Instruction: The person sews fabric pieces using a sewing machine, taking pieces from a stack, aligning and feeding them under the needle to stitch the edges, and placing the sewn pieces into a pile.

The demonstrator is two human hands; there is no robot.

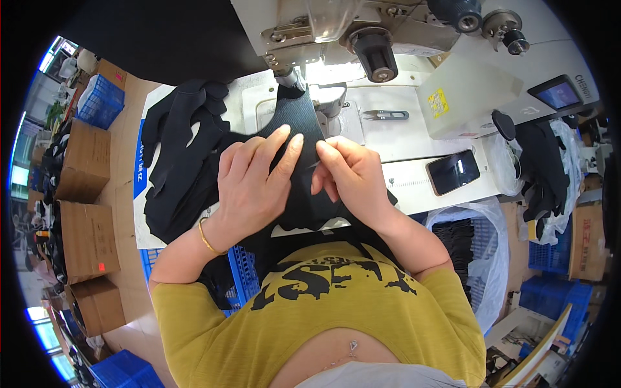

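Observation:
A black fabric piece [299, 116] runs from under the head of a white sewing machine [292, 79] toward my body. My left hand [253, 178] lies on its left side, fingers stretched out and pressing on the cloth. At the right edge, my right hand [354, 176] pinches the fabric between thumb and forefinger, with the other fingers curled. The lower part of the cloth hangs over the table's front edge, partly hidden beneath my hands. To the left, a heap of cut black fabric pieces [174, 158] covers the table.
Thread snips [386, 115] lie right of the needle area, and a dark phone [454, 172] rests farther right. A clear plastic bag [493, 258] with stacked black pieces stands below the table's right side. Cardboard boxes [87, 242] line the floor at left.

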